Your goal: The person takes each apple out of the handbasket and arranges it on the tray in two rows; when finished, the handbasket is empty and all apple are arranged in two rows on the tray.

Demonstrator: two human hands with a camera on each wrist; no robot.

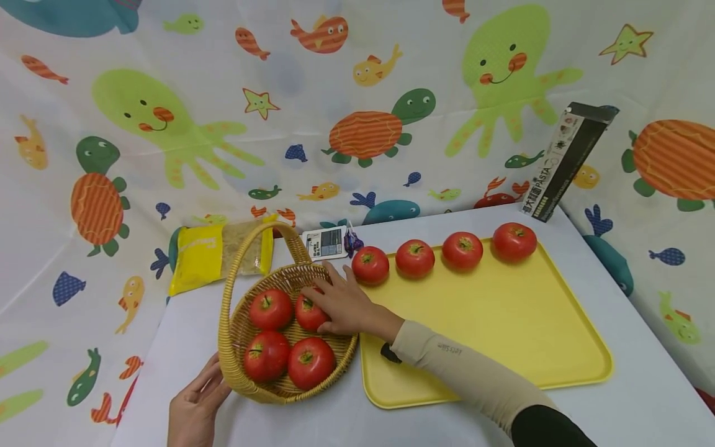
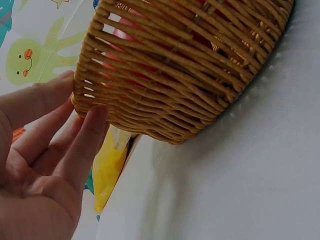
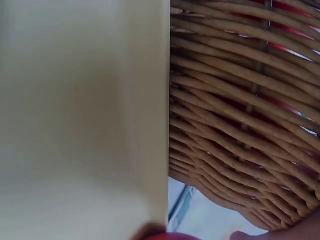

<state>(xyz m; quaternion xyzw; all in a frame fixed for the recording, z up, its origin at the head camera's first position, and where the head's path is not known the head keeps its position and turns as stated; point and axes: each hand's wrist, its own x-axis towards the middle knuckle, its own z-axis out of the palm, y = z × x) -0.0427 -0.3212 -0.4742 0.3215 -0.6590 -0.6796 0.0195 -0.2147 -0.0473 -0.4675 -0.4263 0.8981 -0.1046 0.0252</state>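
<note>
I brace the basket (image 1: 234, 366) with my left hand's (image 1: 195, 406) straight fingers (image 2: 82, 145) so it stays put while my right hand (image 1: 343, 307) curls around a tomato (image 1: 309, 312) inside.

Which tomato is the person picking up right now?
Find the wicker basket left of the yellow tray. Four tomatoes lie inside; the right hand covers the back right tomato. The other three lie untouched.
</note>
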